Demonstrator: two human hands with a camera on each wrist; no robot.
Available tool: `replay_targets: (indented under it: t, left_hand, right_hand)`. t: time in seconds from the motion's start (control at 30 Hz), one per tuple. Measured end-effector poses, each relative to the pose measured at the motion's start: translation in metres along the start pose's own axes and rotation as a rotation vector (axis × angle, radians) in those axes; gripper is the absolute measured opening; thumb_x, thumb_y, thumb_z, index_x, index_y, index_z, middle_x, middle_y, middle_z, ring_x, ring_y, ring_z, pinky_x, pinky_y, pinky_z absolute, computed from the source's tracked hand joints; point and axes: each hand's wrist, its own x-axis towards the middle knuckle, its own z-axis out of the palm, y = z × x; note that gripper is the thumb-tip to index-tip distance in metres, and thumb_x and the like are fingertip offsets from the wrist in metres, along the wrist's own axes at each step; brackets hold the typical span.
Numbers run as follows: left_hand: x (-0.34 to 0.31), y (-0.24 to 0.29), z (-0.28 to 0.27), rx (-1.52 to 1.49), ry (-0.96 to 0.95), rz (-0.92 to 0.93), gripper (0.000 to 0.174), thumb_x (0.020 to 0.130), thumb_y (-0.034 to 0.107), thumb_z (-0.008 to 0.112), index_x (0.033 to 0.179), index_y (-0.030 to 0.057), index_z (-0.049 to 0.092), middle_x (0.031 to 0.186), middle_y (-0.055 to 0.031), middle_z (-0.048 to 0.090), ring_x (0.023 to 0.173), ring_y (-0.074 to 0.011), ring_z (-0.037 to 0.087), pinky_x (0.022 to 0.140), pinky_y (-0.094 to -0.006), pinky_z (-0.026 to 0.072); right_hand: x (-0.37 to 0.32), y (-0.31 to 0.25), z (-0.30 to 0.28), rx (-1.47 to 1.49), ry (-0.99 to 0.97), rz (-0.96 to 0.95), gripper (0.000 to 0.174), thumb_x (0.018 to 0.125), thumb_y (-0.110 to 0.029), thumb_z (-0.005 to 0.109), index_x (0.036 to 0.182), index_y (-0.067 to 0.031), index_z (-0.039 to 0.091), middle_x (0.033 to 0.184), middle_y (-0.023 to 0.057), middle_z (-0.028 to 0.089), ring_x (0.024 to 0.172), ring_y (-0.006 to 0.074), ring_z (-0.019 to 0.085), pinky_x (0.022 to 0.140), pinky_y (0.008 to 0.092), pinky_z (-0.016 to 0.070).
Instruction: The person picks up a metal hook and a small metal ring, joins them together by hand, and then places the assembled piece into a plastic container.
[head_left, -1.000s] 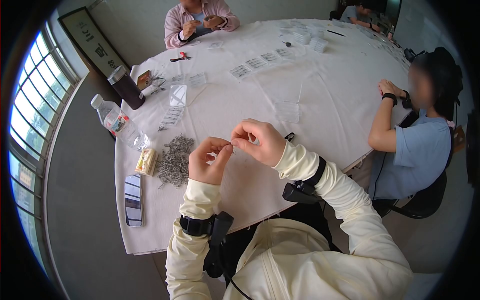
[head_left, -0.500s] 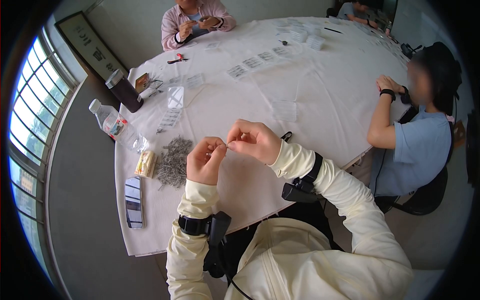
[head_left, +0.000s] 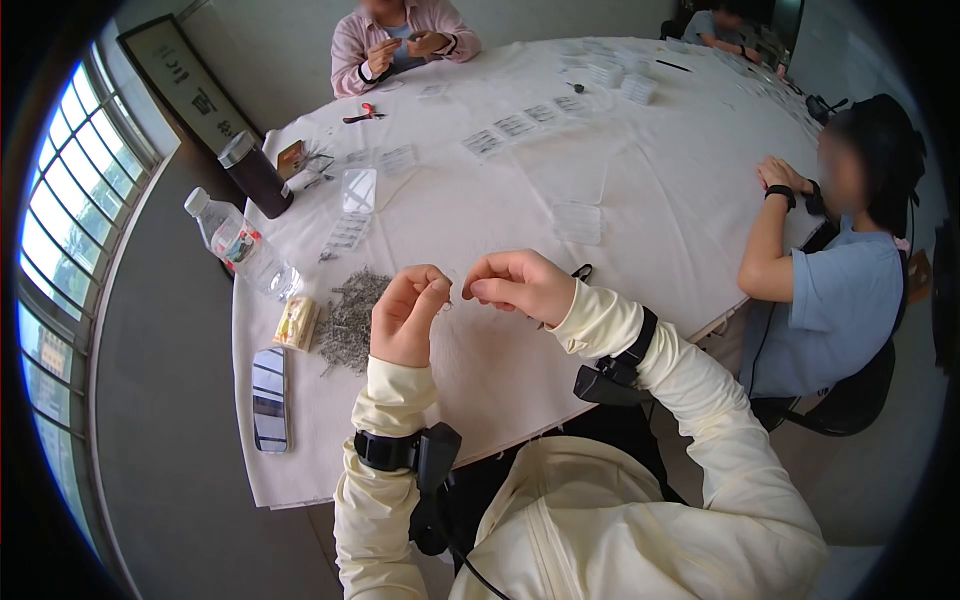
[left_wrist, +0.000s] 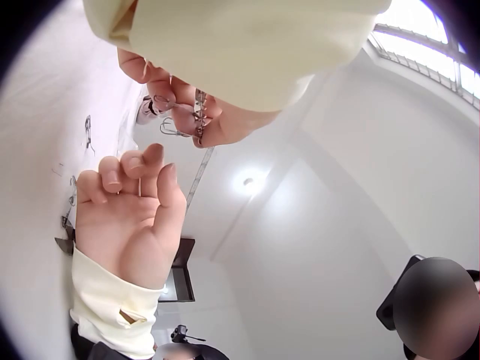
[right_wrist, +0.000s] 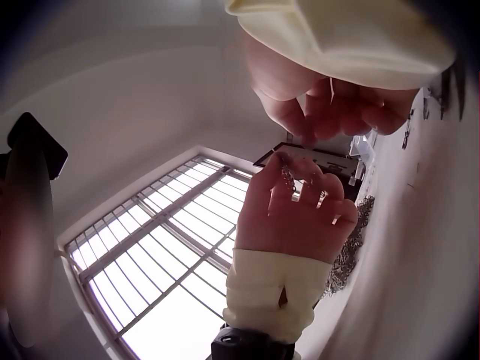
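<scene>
Between thumb and forefinger my left hand (head_left: 406, 318) pinches a small silver metal piece (left_wrist: 200, 112). It has a jointed, chain-like body, and thin curved wires stick out beside it in the left wrist view. A little to the right, my right hand (head_left: 528, 284) hovers over the table with its fingers loosely bent. Its thumb and forefinger stand apart with nothing between them. A heap of tangled metal pieces (head_left: 347, 325) lies on the cloth just left of my left hand.
A phone (head_left: 269, 400), a tissue pack (head_left: 297, 322), a plastic bottle (head_left: 245, 247) and a dark flask (head_left: 257, 177) line the left side. Clear plastic trays (head_left: 577, 223) lie ahead, with red-handled pliers (head_left: 364, 114) farther off. A person in blue (head_left: 840, 300) sits at right.
My hands have parted: the fingertips met before, and now a gap shows between them. The metal piece stays in my left hand while the right hand has let go.
</scene>
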Motion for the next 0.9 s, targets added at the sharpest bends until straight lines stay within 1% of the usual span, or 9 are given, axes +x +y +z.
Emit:
replay_targets:
  t: [0.07,0.3,0.5,0.57,0.6,0.67,0.7,0.77,0.9]
  left_hand:
    - [0.001,0.0,0.0,-0.012,0.007,0.007,0.01,0.096,0.018,0.059,0.097,0.009,0.063,0.087,0.0055,0.059,0.083,-0.0039,0.052,0.071,-0.021,0.0357]
    - [0.001,-0.001,0.0,-0.028,0.004,0.016,0.009,0.097,0.019,0.059,0.099,0.01,0.062,0.088,0.0057,0.059,0.083,-0.0034,0.053,0.071,-0.0202,0.036]
    - [0.002,-0.003,0.002,-0.025,0.033,0.015,0.01,0.098,0.018,0.058,0.101,0.0095,0.061,0.087,0.0053,0.059,0.082,-0.0039,0.053,0.07,-0.0195,0.0362]
    - [0.003,-0.005,0.001,-0.018,0.041,0.012,0.01,0.098,0.018,0.058,0.101,0.0093,0.061,0.086,0.005,0.059,0.081,-0.004,0.053,0.07,-0.0195,0.0364]
    - [0.003,-0.006,0.0,-0.011,0.048,0.006,0.01,0.098,0.018,0.058,0.1,0.0089,0.061,0.086,0.0046,0.059,0.08,-0.0042,0.054,0.069,-0.0195,0.0367]
    - [0.004,-0.008,-0.001,-0.003,0.056,0.001,0.01,0.098,0.018,0.057,0.1,0.0085,0.061,0.086,0.0043,0.059,0.08,-0.0043,0.054,0.069,-0.0195,0.0369]
    - [0.004,-0.009,-0.002,-0.001,0.057,0.009,0.01,0.099,0.017,0.057,0.099,0.0081,0.06,0.086,0.0038,0.06,0.079,-0.0046,0.054,0.068,-0.0197,0.0373]
    - [0.004,-0.008,-0.002,0.002,0.059,0.018,0.01,0.099,0.017,0.057,0.099,0.0077,0.06,0.087,0.0032,0.06,0.079,-0.0049,0.054,0.068,-0.0199,0.0378]
    - [0.004,-0.005,-0.002,0.007,0.065,-0.04,0.011,0.099,0.016,0.056,0.099,0.0057,0.059,0.085,0.0013,0.059,0.078,-0.0063,0.054,0.068,-0.021,0.0388]
  right_hand:
    - [0.0,-0.001,0.005,-0.061,-0.038,0.115,0.024,0.095,-0.022,0.06,0.107,-0.0036,0.069,0.092,-0.0007,0.067,0.075,0.0057,0.051,0.065,0.0218,0.0428]
    - [0.003,0.001,0.008,0.026,-0.077,0.119,0.025,0.094,-0.023,0.063,0.108,-0.0031,0.07,0.087,-0.0008,0.066,0.07,0.0061,0.052,0.063,0.0212,0.0428]
    - [0.003,0.002,0.007,0.04,-0.031,0.124,0.017,0.094,-0.018,0.064,0.1,-0.0023,0.067,0.092,-0.0007,0.067,0.079,0.0059,0.056,0.068,0.0211,0.0437]
    - [0.006,0.008,0.011,-0.071,0.113,-0.136,0.012,0.091,-0.014,0.067,0.093,-0.0024,0.067,0.086,-0.0001,0.067,0.073,0.0069,0.056,0.065,0.0234,0.0451]
    - [0.002,0.002,0.014,-0.071,0.113,-0.136,0.012,0.091,-0.014,0.067,0.093,-0.0024,0.067,0.086,-0.0001,0.067,0.073,0.0069,0.056,0.065,0.0234,0.0451]
    - [-0.006,-0.016,0.021,-0.471,0.286,-0.269,0.007,0.086,-0.008,0.07,0.088,-0.0046,0.064,0.084,0.0013,0.065,0.072,0.0102,0.059,0.066,0.0264,0.0474]
    - [-0.006,-0.016,0.021,-0.471,0.285,-0.269,0.007,0.086,-0.008,0.07,0.088,-0.0046,0.064,0.084,0.0013,0.065,0.072,0.0102,0.059,0.066,0.0264,0.0474]
    - [-0.004,-0.014,0.021,-0.685,0.345,-0.567,0.012,0.079,-0.003,0.072,0.084,-0.007,0.063,0.08,0.0028,0.06,0.071,0.0155,0.059,0.065,0.0297,0.0488]
    - [0.001,-0.009,0.018,-0.802,0.369,-0.724,0.016,0.074,0.0,0.073,0.083,-0.0076,0.062,0.079,0.0031,0.056,0.072,0.0198,0.058,0.064,0.0321,0.0495]
